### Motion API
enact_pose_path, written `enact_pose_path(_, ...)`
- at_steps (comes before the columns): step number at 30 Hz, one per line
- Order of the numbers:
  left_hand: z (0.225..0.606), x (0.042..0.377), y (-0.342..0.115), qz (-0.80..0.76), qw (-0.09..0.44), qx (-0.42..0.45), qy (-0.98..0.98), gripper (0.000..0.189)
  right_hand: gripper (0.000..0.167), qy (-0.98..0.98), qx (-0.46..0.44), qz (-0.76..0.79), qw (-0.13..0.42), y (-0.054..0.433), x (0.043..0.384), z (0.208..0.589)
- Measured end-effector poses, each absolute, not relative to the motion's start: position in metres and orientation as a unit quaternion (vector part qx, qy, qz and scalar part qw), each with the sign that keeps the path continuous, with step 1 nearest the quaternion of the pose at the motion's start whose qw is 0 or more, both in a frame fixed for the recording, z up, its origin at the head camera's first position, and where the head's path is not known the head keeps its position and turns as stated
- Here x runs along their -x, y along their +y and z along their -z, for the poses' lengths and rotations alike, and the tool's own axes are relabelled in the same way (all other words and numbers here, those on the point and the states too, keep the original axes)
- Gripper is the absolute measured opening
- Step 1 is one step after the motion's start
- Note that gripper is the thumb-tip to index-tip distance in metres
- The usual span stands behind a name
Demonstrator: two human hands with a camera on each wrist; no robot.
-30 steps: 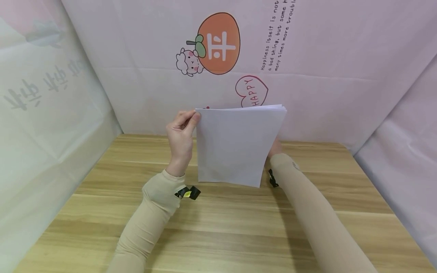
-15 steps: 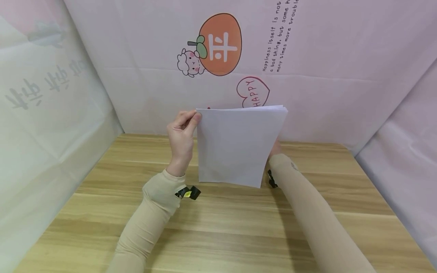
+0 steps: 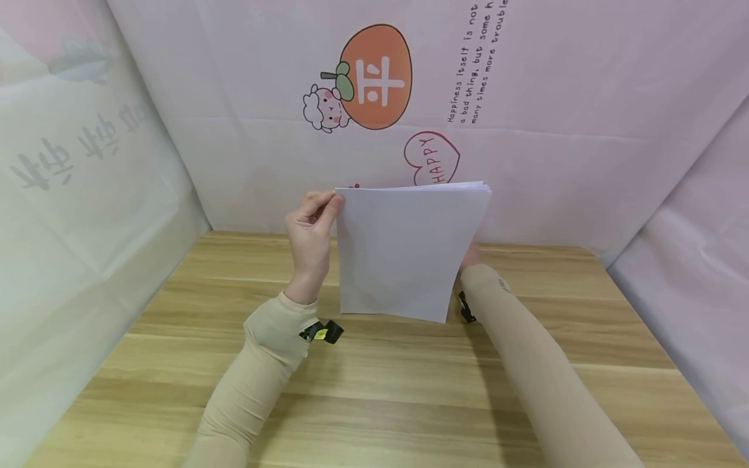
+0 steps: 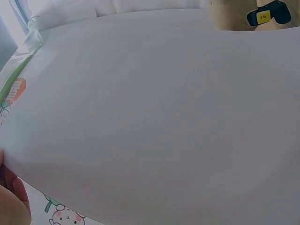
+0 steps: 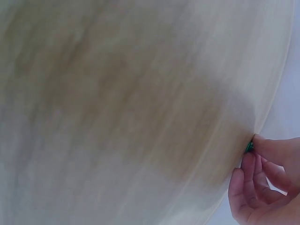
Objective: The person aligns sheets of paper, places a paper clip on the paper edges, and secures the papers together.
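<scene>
In the head view a small stack of white paper sheets [image 3: 404, 253] stands upright over the table, its top edges slightly fanned at the right. My left hand [image 3: 311, 234] pinches its upper left corner between thumb and fingers. Blank white paper [image 4: 154, 112] fills most of the left wrist view. Behind the stack my right hand [image 3: 470, 257] is mostly hidden from the head camera. The right wrist view has the right hand [image 5: 267, 183] pinching a small shiny green object [image 5: 249, 147] between thumb and fingertips; its kind cannot be made out.
A wood-grain table [image 3: 374, 403] lies under both arms. White fabric walls with printed cartoons, such as the orange fruit [image 3: 377, 77], enclose it at the back and sides. Black wrist cameras [image 3: 332, 331] are strapped at both sleeves.
</scene>
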State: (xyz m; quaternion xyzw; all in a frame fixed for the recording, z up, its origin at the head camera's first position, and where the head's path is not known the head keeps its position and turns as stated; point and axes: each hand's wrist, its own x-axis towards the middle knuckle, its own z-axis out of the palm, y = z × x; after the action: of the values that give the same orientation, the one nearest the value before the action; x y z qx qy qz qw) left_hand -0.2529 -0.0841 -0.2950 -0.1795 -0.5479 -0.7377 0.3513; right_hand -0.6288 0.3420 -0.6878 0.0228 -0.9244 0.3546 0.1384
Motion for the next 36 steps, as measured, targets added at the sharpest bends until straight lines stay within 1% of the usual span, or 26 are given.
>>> enact_pose_path(2, 0.295, 0.253, -0.084, 0.738, 0.352, 0.178, -0.547, 0.020, 0.058, -0.927, -0.017, -0.348, 0.136, 0.324, 0.592, 0.650)
enact_pose_path(3, 0.295, 0.253, -0.084, 0.738, 0.352, 0.177, -0.548, 0.020, 0.058, -0.926, -0.016, -0.359, 0.119, 0.315, 0.572, 0.629)
enact_pose_path(5, 0.295, 0.253, -0.085, 0.738, 0.353, 0.176, -0.548, 0.020, 0.061, -0.925, -0.018, -0.352, 0.145, 0.298, 0.539, 0.599)
enact_pose_path(7, 0.295, 0.253, -0.085, 0.739, 0.353, 0.177, -0.547, 0.020, 0.064, -0.921, -0.027, -0.351, 0.165, 0.286, 0.514, 0.579)
enact_pose_path(9, 0.295, 0.254, -0.085, 0.740, 0.353, 0.177, -0.545, 0.020, 0.065, -0.919, -0.026, -0.373, 0.127, 0.276, 0.491, 0.554)
enact_pose_path(10, 0.295, 0.254, -0.085, 0.740, 0.353, 0.177, -0.545, 0.020, 0.064, -0.919, -0.020, -0.374, 0.126, 0.272, 0.483, 0.546)
enact_pose_path(11, 0.295, 0.254, -0.085, 0.740, 0.353, 0.177, -0.544, 0.020, 0.062, -0.915, -0.011, -0.391, 0.099, 0.268, 0.474, 0.535)
enact_pose_path(13, 0.295, 0.253, -0.085, 0.739, 0.355, 0.178, -0.544, 0.019, 0.060, -0.910, -0.008, -0.404, 0.092, 0.266, 0.467, 0.528)
enact_pose_path(14, 0.296, 0.254, -0.085, 0.738, 0.356, 0.178, -0.545, 0.019, 0.059, -0.908, 0.000, -0.414, 0.069, 0.261, 0.455, 0.513)
enact_pose_path(15, 0.296, 0.254, -0.085, 0.737, 0.357, 0.179, -0.545, 0.019, 0.058, -0.906, 0.002, -0.418, 0.064, 0.257, 0.447, 0.503)
enact_pose_path(18, 0.296, 0.254, -0.085, 0.734, 0.359, 0.181, -0.547, 0.019, 0.053, -0.910, -0.022, -0.402, 0.100, 0.268, 0.468, 0.527)
enact_pose_path(19, 0.296, 0.254, -0.084, 0.734, 0.359, 0.181, -0.548, 0.020, 0.052, -0.910, -0.027, -0.400, 0.105, 0.267, 0.469, 0.527)
enact_pose_path(20, 0.296, 0.254, -0.084, 0.734, 0.359, 0.181, -0.548, 0.020, 0.051, -0.912, -0.032, -0.400, 0.090, 0.266, 0.465, 0.521)
enact_pose_path(22, 0.296, 0.254, -0.084, 0.735, 0.358, 0.181, -0.548, 0.020, 0.048, -0.916, -0.045, -0.386, 0.097, 0.270, 0.476, 0.531)
enact_pose_path(23, 0.296, 0.253, -0.084, 0.735, 0.357, 0.180, -0.547, 0.020, 0.047, -0.914, -0.049, -0.390, 0.097, 0.265, 0.466, 0.520)
enact_pose_path(24, 0.295, 0.253, -0.084, 0.736, 0.357, 0.180, -0.547, 0.020, 0.046, -0.912, -0.061, -0.390, 0.108, 0.264, 0.463, 0.518)
enact_pose_path(26, 0.295, 0.253, -0.084, 0.736, 0.357, 0.180, -0.547, 0.020, 0.046, -0.914, -0.065, -0.383, 0.117, 0.268, 0.470, 0.523)
enact_pose_path(27, 0.295, 0.253, -0.084, 0.736, 0.357, 0.180, -0.547, 0.020, 0.045, -0.915, -0.060, -0.384, 0.107, 0.274, 0.483, 0.534)
enact_pose_path(30, 0.296, 0.254, -0.084, 0.736, 0.358, 0.180, -0.545, 0.020, 0.046, -0.914, -0.066, -0.373, 0.148, 0.298, 0.533, 0.586)
enact_pose_path(31, 0.296, 0.255, -0.084, 0.737, 0.358, 0.180, -0.544, 0.019, 0.048, -0.915, -0.058, -0.374, 0.139, 0.305, 0.550, 0.602)
enact_pose_path(33, 0.296, 0.255, -0.084, 0.738, 0.358, 0.180, -0.543, 0.019, 0.056, -0.913, -0.048, -0.384, 0.127, 0.314, 0.567, 0.619)
enact_pose_path(34, 0.296, 0.256, -0.084, 0.739, 0.357, 0.179, -0.542, 0.019, 0.060, -0.911, -0.053, -0.383, 0.146, 0.317, 0.573, 0.628)
enact_pose_path(36, 0.297, 0.256, -0.084, 0.739, 0.357, 0.179, -0.543, 0.019, 0.066, -0.907, -0.049, -0.392, 0.147, 0.318, 0.577, 0.632)
